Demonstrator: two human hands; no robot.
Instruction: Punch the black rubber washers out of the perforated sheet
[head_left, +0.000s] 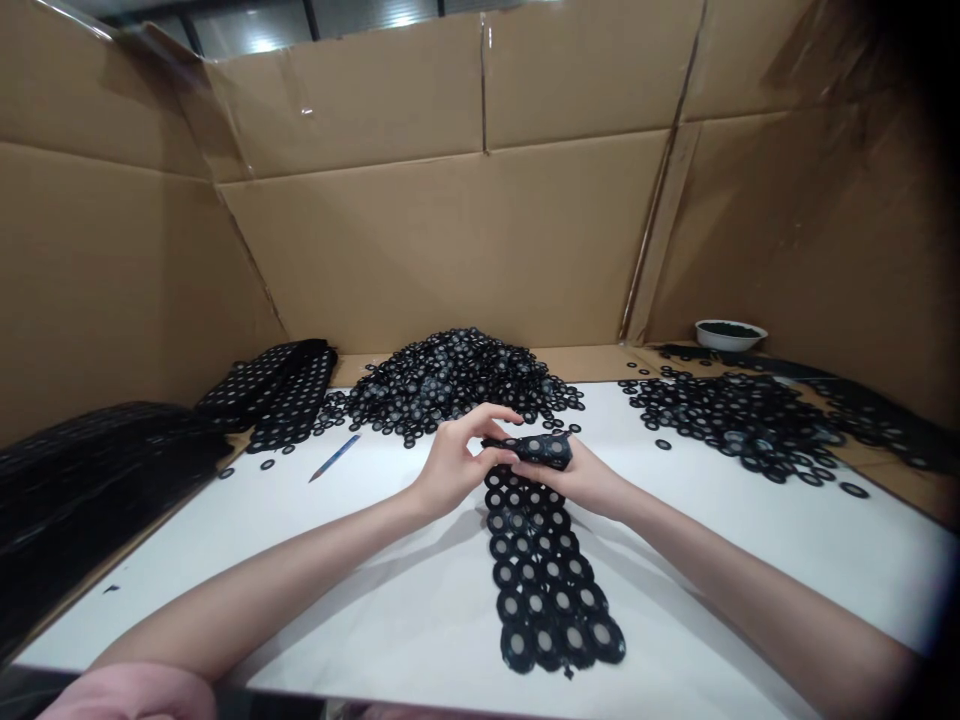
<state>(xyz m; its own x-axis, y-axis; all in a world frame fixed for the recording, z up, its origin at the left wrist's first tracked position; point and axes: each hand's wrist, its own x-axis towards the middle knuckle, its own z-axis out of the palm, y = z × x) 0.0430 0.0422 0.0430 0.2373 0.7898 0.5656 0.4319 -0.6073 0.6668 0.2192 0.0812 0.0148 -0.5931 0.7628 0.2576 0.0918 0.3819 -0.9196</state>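
Note:
A flexible black sheet of joined rubber rings (pixel 540 575) hangs down toward me over the white tabletop, with its far end bent over. My left hand (pixel 454 455) pinches the left edge of that bent end, the thumb at its front and the index finger arched above. At the right side, my right hand (pixel 589 480) grips the same end; its thumb lies across the front, and its other fingers are mostly hidden behind the sheet. Pale discs of tabletop colour show through the ring holes.
Beyond my hands rises a heap of loose black rings (pixel 457 375); another spread of rings (pixel 735 420) lies right. Ring sheets (pixel 274 385) are stacked left, near a blue pencil-like stick (pixel 334 458). A white bowl (pixel 729 338) stands far right. Cardboard walls (pixel 442 240) enclose the table (pixel 360 600).

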